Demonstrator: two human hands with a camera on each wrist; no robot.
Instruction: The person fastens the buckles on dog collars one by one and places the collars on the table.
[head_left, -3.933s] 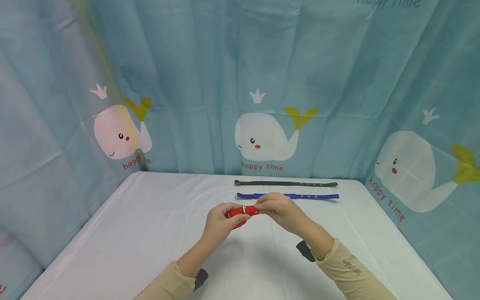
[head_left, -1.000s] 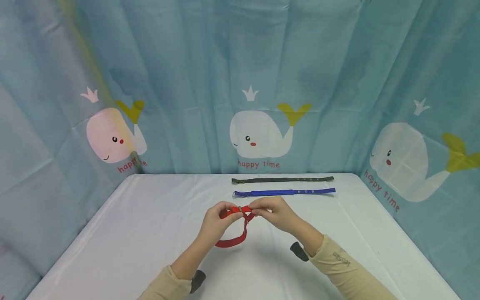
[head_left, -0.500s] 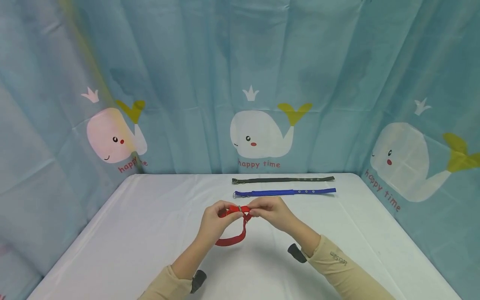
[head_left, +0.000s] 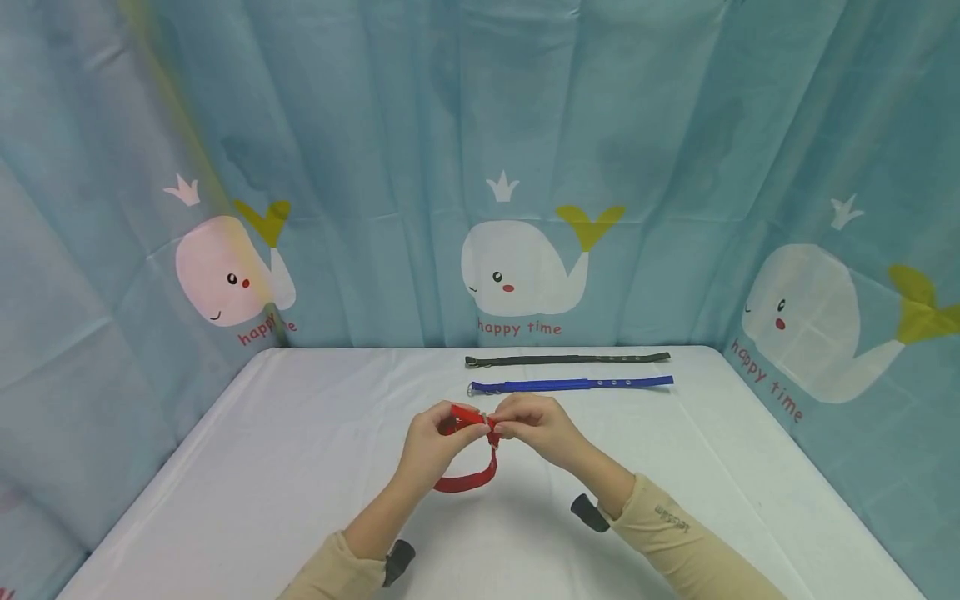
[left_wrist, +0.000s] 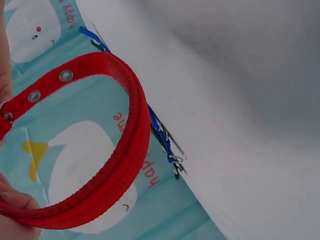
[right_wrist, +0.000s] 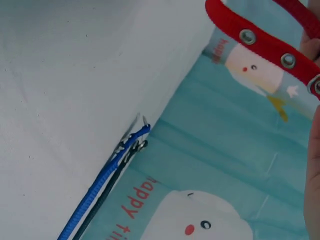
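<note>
Held up above the table is a red pet collar (head_left: 467, 482), bent into a loop that hangs below both hands. My left hand (head_left: 429, 443) pinches it on the left, beside the metal buckle (head_left: 486, 418). From the right, my right hand (head_left: 546, 430) pinches the strap right at the buckle, fingertips close to the left thumb. A short red strap end angles up left of the buckle. In the left wrist view the padded band (left_wrist: 137, 135) curves round, with metal eyelets along its thinner part. The right wrist view shows the eyeleted strap (right_wrist: 267, 49) running toward the right hand.
A blue collar (head_left: 547, 385) lies straight on the white table (head_left: 247, 483) beyond the hands. Behind it, parallel, lies a dark green collar (head_left: 555, 360). A light blue curtain (head_left: 420, 167) with printed whales surrounds the back and sides.
The collar's loop, bunched at first, hangs open below the hands. My right hand has shifted slightly left toward the left hand, and a strap end now rises left of the buckle.
</note>
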